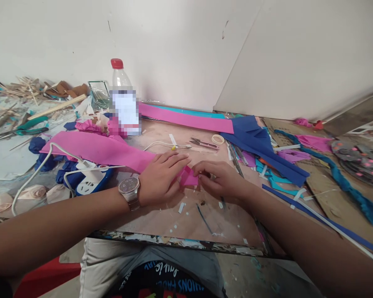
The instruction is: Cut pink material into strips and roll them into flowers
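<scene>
A long pink strip [102, 150] runs from the left of the table to beneath my left hand [163, 176], which lies flat on it with the fingers stretched towards the right. Its folded end [189, 177] shows between my two hands. At the right edge of that end is my right hand [216, 178], its fingers curled and the thumb and index finger pinching close to the pink edge. Whatever lies between those fingertips is too small to make out. A watch sits on my left wrist.
Behind my hands lie thread snips [204, 143], a cream ring [218, 139] and a white cable. A phone leans on a bottle [119, 76]. At left are a power strip [93, 182] and green-handled pliers [32, 125]; blue fabric [267, 153] lies right.
</scene>
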`<state>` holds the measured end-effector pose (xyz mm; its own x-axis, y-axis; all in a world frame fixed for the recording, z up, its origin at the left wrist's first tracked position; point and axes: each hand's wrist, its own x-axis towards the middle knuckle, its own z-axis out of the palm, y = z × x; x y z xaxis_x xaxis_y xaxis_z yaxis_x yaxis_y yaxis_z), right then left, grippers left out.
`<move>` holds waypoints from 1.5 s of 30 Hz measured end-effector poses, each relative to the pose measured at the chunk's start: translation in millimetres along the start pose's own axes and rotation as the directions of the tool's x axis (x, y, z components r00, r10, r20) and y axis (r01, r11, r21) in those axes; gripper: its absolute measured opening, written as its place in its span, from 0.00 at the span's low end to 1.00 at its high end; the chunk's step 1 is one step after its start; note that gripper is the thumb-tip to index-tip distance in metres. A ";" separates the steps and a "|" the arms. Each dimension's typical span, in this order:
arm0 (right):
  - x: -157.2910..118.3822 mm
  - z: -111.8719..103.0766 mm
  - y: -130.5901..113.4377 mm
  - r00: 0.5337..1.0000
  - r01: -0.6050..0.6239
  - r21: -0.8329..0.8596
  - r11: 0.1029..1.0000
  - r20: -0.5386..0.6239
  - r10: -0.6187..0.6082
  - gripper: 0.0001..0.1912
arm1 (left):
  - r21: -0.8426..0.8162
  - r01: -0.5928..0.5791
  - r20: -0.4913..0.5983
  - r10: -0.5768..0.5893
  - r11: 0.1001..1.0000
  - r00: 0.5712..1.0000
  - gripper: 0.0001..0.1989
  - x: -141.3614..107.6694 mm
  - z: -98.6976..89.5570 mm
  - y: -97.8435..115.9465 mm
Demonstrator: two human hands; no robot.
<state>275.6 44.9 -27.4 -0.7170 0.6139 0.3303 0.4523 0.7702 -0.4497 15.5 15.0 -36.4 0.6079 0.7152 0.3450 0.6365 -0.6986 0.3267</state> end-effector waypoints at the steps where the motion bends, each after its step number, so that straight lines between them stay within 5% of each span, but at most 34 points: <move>1: 0.0 -0.5 -3.0 0.999 0.049 -0.001 0.999 -0.002 -0.049 0.11 | -0.022 -0.016 -0.031 0.016 1.000 0.999 0.28 0.7 -1.6 -0.1; 5: -0.3 -1.0 -13.9 0.980 0.201 -0.012 0.980 0.012 -0.200 0.10 | -0.082 -0.079 -0.052 0.075 0.994 0.996 0.19 2.6 -5.6 0.3; 9: -2.2 -0.7 -18.6 0.975 0.217 -0.056 0.975 -0.027 -0.219 0.09 | -0.124 -0.053 -0.042 0.049 0.991 0.998 0.13 4.9 -8.4 1.4; 14: -5.8 1.5 -21.7 0.995 0.035 0.054 0.998 -0.099 -0.030 0.09 | -0.182 0.001 -0.077 -0.016 0.983 0.997 0.12 6.9 -11.1 1.6; 17: -7.7 7.2 -24.9 0.991 -0.064 0.107 0.992 -0.112 0.076 0.17 | -0.211 0.002 -0.099 -0.024 0.978 0.995 0.13 7.0 -11.4 2.4; 25: -9.4 20.9 -24.7 0.975 -0.177 0.097 0.979 -0.116 0.188 0.20 | -0.138 -0.032 -0.176 0.008 0.990 0.984 0.12 7.3 -15.7 3.0; 30: -7.9 18.8 -22.4 0.970 -0.168 0.064 0.984 -0.170 0.177 0.18 | -0.052 -0.062 -0.192 0.051 0.997 0.980 0.13 8.2 -18.4 2.3; 40: -7.2 16.8 -24.6 0.976 -0.015 -0.003 1.000 -0.218 0.014 0.16 | -0.413 0.152 -0.046 -0.187 0.898 0.981 0.12 6.9 -15.2 6.4; 45: -4.3 15.0 -24.6 0.977 0.023 -0.031 0.999 -0.210 -0.029 0.11 | -0.453 0.169 -0.029 -0.203 0.875 0.979 0.12 6.5 -14.4 8.4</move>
<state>259.6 20.7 -30.3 -0.6021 0.6143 0.5100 0.4520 0.7888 -0.4165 18.0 13.4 -18.7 0.4517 0.8414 0.2966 0.4443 -0.5004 0.7431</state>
